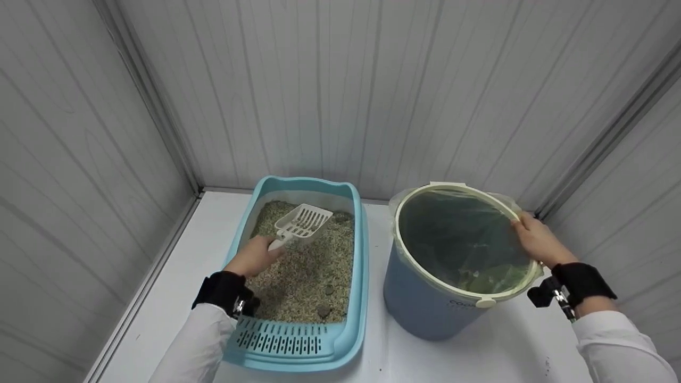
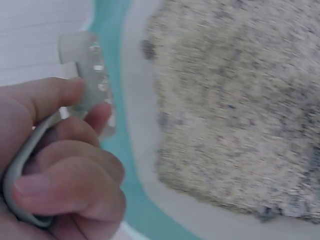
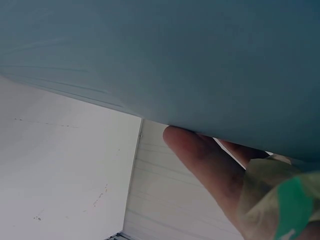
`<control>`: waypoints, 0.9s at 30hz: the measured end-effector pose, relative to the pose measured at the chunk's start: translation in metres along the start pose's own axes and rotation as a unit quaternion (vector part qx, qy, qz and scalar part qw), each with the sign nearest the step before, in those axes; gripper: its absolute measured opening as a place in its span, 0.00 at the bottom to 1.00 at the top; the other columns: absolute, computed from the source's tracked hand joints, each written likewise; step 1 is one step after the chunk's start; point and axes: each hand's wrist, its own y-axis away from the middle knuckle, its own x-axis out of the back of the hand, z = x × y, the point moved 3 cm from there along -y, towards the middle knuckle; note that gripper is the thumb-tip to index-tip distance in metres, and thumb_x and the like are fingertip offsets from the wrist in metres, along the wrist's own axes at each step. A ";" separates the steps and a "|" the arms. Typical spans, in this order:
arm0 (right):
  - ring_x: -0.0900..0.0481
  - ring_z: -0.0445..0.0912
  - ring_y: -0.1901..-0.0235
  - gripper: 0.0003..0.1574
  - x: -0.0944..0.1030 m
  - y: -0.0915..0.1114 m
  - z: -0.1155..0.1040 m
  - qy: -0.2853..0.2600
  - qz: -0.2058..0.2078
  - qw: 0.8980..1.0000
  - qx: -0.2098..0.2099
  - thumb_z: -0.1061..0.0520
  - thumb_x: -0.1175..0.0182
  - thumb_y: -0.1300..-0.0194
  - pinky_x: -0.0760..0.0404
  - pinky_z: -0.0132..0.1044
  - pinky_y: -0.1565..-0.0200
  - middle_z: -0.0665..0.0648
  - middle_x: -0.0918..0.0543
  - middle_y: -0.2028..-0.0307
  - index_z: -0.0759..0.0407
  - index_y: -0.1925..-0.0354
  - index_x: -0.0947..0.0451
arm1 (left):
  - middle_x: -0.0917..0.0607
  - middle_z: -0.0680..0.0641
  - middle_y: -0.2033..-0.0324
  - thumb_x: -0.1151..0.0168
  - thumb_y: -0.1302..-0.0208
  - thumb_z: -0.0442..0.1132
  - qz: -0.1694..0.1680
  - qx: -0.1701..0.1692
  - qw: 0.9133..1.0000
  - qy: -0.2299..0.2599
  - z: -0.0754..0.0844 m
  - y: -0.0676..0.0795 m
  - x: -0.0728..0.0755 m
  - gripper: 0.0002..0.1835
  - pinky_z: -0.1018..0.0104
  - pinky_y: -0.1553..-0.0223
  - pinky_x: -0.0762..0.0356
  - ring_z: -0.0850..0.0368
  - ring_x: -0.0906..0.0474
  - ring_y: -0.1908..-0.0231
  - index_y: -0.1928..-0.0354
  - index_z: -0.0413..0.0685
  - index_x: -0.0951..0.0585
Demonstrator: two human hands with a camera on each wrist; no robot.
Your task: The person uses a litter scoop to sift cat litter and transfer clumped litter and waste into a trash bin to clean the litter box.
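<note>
My left hand [image 1: 254, 256] grips the handle of a pale slotted litter scoop [image 1: 288, 219], its fingers curled round it in the left wrist view. In the head view the scoop's head is over the litter [image 1: 298, 287] in a turquoise litter box [image 1: 363, 276]. Dark clumps [image 1: 323, 310] lie on the litter near the front. On the right, my right hand [image 1: 542, 242] holds the rim of a blue bucket [image 1: 425, 303], thumb over the edge and fingers against the outer wall [image 3: 205, 165]. The bucket leans, its mouth facing me, with a translucent liner bag [image 1: 452, 239] inside.
Both containers stand side by side on a white surface [image 1: 178, 255], a narrow gap between them. Grey panelled walls [image 1: 319, 96] enclose it at the back and both sides. The liner's loose edge [image 1: 505, 201] hangs over the bucket's rim.
</note>
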 end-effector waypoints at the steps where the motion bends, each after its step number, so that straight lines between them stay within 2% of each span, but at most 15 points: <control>1: 0.25 0.59 0.63 0.25 0.000 0.000 0.000 0.002 0.000 1.000 0.000 0.51 0.68 0.24 0.22 0.46 0.65 0.71 0.29 0.61 0.72 0.45 0.40 | 0.32 0.50 0.83 0.49 0.29 0.43 -0.004 -0.002 1.000 0.004 0.004 0.001 0.003 0.20 0.66 0.80 0.41 0.60 0.43 0.86 0.43 0.36 0.27; 5: 0.26 0.63 0.57 0.27 -0.001 -0.001 0.001 0.009 0.001 1.000 -0.002 0.50 0.69 0.23 0.23 0.51 0.60 0.76 0.29 0.55 0.72 0.42 0.41 | 0.36 0.52 0.85 0.49 0.29 0.43 -0.011 -0.013 1.000 0.006 0.021 0.006 0.018 0.17 0.66 0.82 0.42 0.61 0.46 0.87 0.47 0.37 0.25; 9: 0.25 0.66 0.56 0.29 -0.002 -0.002 0.002 0.001 -0.005 1.000 -0.009 0.50 0.69 0.23 0.21 0.50 0.62 0.78 0.30 0.52 0.72 0.39 0.43 | 0.36 0.52 0.83 0.49 0.29 0.42 -0.015 -0.035 0.999 0.003 0.043 0.009 0.033 0.17 0.66 0.80 0.42 0.60 0.46 0.86 0.46 0.38 0.25; 13: 0.25 0.65 0.57 0.29 -0.003 -0.002 0.002 0.001 -0.007 1.000 -0.011 0.50 0.70 0.23 0.20 0.48 0.64 0.78 0.30 0.53 0.72 0.40 0.43 | 0.34 0.51 0.81 0.47 0.30 0.42 -0.005 -0.069 0.998 -0.014 0.073 0.011 0.045 0.15 0.66 0.79 0.42 0.60 0.43 0.84 0.50 0.38 0.24; 16: 0.25 0.64 0.58 0.29 -0.003 -0.003 0.001 0.002 -0.007 1.000 -0.008 0.50 0.70 0.23 0.21 0.49 0.63 0.77 0.30 0.53 0.73 0.40 0.43 | 0.32 0.51 0.80 0.46 0.31 0.43 0.001 -0.094 0.995 -0.034 0.100 0.014 0.048 0.14 0.67 0.79 0.41 0.61 0.41 0.84 0.51 0.39 0.23; 19: 0.24 0.64 0.58 0.29 -0.002 -0.003 0.002 0.000 -0.004 1.000 -0.007 0.50 0.70 0.23 0.20 0.49 0.64 0.78 0.30 0.53 0.73 0.40 0.43 | 0.30 0.51 0.80 0.45 0.32 0.44 -0.007 -0.112 0.992 -0.049 0.128 0.017 0.039 0.15 0.69 0.80 0.40 0.62 0.39 0.83 0.51 0.41 0.22; 23: 0.24 0.63 0.59 0.28 -0.001 -0.004 0.003 0.004 0.000 1.000 -0.001 0.50 0.69 0.23 0.21 0.48 0.64 0.76 0.29 0.56 0.72 0.42 0.41 | 0.28 0.53 0.79 0.43 0.33 0.45 -0.022 -0.136 0.988 -0.072 0.161 0.019 0.016 0.12 0.70 0.81 0.36 0.63 0.36 0.83 0.57 0.43 0.21; 25: 0.24 0.62 0.60 0.27 -0.001 -0.003 0.003 0.004 0.001 1.000 0.000 0.50 0.69 0.23 0.21 0.46 0.65 0.75 0.29 0.57 0.72 0.43 0.41 | 0.27 0.53 0.79 0.43 0.33 0.45 -0.021 -0.151 0.983 -0.099 0.176 0.020 0.003 0.11 0.69 0.79 0.35 0.62 0.35 0.82 0.61 0.44 0.21; 27: 0.23 0.60 0.62 0.27 -0.001 -0.003 0.004 0.002 0.000 1.000 0.000 0.50 0.69 0.23 0.21 0.45 0.66 0.74 0.29 0.58 0.72 0.44 0.40 | 0.26 0.52 0.78 0.43 0.33 0.45 -0.008 -0.168 0.975 -0.145 0.188 0.019 -0.009 0.11 0.66 0.77 0.32 0.60 0.31 0.80 0.64 0.45 0.21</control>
